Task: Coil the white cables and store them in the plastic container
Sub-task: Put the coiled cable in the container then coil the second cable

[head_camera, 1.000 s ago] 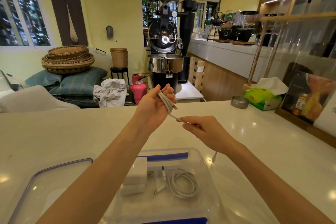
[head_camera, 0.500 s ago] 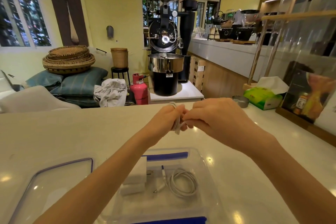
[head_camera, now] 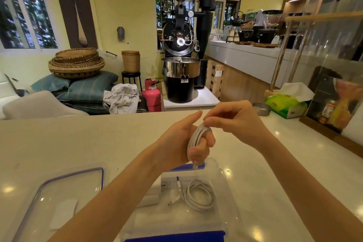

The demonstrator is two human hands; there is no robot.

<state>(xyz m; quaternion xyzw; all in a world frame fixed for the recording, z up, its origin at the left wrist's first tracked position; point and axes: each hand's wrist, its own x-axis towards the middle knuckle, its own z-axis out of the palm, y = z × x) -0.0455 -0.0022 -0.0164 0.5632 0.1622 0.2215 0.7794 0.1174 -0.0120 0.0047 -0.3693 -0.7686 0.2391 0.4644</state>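
A white cable (head_camera: 197, 137) is wound in loops around the fingers of my left hand (head_camera: 181, 142), which is shut on it above the counter; its plug end hangs below the hand. My right hand (head_camera: 234, 122) pinches the top of the loops with thumb and forefinger. Just below stands the clear plastic container (head_camera: 225, 180) with blue clips. Inside it lie a second coiled white cable (head_camera: 199, 194) and white charger blocks (head_camera: 151, 195), partly hidden by my left forearm.
The container's clear lid (head_camera: 59, 202) lies on the white counter to the left. A small metal dish (head_camera: 262, 108) and a green tissue pack (head_camera: 285, 105) sit at the counter's far right, beside a glass display case (head_camera: 337, 92). A coffee roaster stands beyond the counter.
The last stretch of cable was wound onto my left hand. Both hands came together, then dropped lower towards the container, and the left hand turned so the loops stand upright.
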